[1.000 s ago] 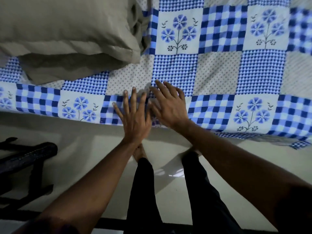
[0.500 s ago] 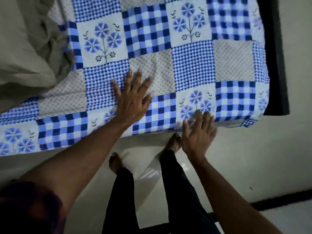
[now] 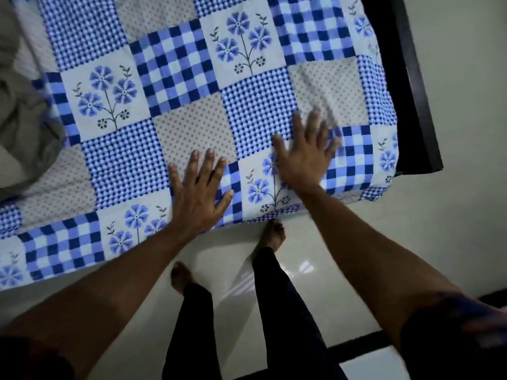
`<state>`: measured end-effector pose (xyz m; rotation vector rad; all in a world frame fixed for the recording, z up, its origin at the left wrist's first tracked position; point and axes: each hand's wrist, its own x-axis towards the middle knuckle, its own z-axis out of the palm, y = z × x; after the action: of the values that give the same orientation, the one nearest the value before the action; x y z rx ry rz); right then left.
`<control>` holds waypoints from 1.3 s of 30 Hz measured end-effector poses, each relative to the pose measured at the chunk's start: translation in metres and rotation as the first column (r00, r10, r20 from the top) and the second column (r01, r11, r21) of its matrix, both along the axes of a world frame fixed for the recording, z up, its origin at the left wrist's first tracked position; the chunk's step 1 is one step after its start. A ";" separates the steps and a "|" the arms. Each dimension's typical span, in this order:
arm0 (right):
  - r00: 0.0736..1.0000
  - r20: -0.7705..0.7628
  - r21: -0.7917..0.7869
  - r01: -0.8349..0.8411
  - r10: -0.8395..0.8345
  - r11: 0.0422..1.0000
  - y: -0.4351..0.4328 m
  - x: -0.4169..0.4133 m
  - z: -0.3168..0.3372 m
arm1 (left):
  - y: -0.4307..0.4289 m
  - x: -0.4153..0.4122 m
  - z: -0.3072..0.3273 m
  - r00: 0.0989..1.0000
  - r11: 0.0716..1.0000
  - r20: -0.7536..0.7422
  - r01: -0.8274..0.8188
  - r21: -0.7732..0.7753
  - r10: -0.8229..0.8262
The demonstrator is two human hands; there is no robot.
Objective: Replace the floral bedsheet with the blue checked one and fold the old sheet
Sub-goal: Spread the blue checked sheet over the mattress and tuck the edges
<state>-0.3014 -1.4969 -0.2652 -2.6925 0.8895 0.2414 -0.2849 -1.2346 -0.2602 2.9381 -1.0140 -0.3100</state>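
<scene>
Head view: blue checked sheet [image 3: 192,78] spread on bed [image 3: 411,91], near edge running left-right. Flat on it: left hand [image 3: 199,193], right hand [image 3: 304,157], fingers splayed, gripping nothing. Right-end corner nearer right hand.

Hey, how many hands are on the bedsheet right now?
2. The left hand lies flat on the bedsheet near its front edge; the right hand, blurred, lies flat beside it, closer to the corner.
</scene>
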 end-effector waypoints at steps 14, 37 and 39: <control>0.945 0.262 0.022 -0.208 0.195 0.978 -0.051 0.026 0.021 | -0.159 0.031 0.013 0.991 0.960 -0.069 -0.128 -0.248 0.114; 0.854 0.496 0.071 -0.221 0.158 0.973 -0.070 0.269 0.035 | -0.212 0.237 0.013 0.998 0.885 -0.043 -0.059 -0.462 0.044; 0.815 0.541 0.105 -0.309 0.206 0.945 -0.045 0.303 0.040 | -0.163 0.283 0.010 0.972 0.855 -0.005 -0.208 -0.475 0.234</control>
<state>0.0013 -1.5424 -0.2249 -2.4886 0.3125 -0.3336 -0.0014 -1.3981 -0.2498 2.5809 -0.6271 0.0261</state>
